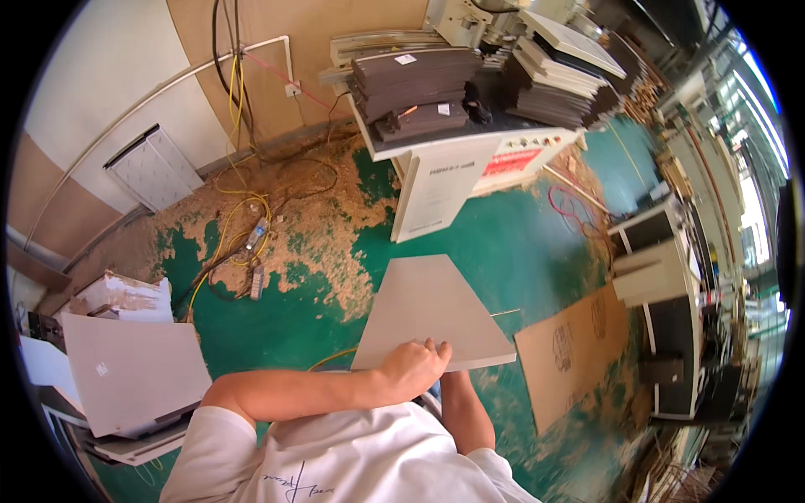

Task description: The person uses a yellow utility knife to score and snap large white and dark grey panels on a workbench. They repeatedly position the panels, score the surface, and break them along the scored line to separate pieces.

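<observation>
A flat grey-beige board (433, 303) is held out in front of my body, its broad face up and its thick edge toward me. My left hand (413, 370) lies across the board's near edge with its fingers curled in, closed on it. From the right, my right forearm (466, 412) reaches up to the board's underside. The board hides my right hand, so its fingers cannot be made out.
Ahead stands a machine table (520, 149) bearing stacks of dark boards (413, 81) and pale boards (553, 80). Cables and power strips (257, 281) lie among sawdust on the green floor. Flattened cardboard (574, 360) lies right; stacked panels (134, 369) stand left.
</observation>
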{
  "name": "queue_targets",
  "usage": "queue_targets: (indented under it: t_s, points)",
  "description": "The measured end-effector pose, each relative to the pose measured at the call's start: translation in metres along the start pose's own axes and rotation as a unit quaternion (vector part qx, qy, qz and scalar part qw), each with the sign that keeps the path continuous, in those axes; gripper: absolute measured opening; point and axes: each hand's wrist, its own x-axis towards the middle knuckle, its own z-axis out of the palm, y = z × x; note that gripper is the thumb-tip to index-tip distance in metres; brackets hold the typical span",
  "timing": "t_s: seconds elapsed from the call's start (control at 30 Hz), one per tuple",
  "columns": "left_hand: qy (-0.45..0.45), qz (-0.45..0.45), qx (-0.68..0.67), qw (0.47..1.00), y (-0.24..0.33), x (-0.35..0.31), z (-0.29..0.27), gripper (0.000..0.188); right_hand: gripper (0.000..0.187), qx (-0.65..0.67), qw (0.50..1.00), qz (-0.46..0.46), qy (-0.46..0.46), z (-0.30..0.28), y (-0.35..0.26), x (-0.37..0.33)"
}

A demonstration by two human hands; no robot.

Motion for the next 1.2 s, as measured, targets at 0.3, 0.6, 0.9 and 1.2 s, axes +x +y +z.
queue_targets:
  t_s: [0.3, 0.6, 0.9, 1.2]
  points:
    - [-0.089, -0.108, -0.076, 0.987, -0.11, 0.302, 0.047, 0.03, 0.043, -0.04, 0.992, 0.122, -0.015, 0.117, -0.106, 0.284]
    - [-0.124, -0.166, -0.153, 0.966, -0.192, 0.46, 0.063, 0.029, 0.044, -0.052, 0.978, 0.198, -0.045, 0.184, -0.141, 0.437]
    - [-0.105, -0.219, -0.146, 0.959, -0.24, 0.524, 0.08, 0.019, 0.045, -0.051, 0.954, 0.267, -0.13, 0.189, -0.119, 0.531]
    - [0.089, -0.308, 0.008, 0.947, -0.237, 0.514, 0.053, 0.052, 0.057, -0.054, 0.971, 0.222, -0.07, 0.264, -0.112, 0.542]
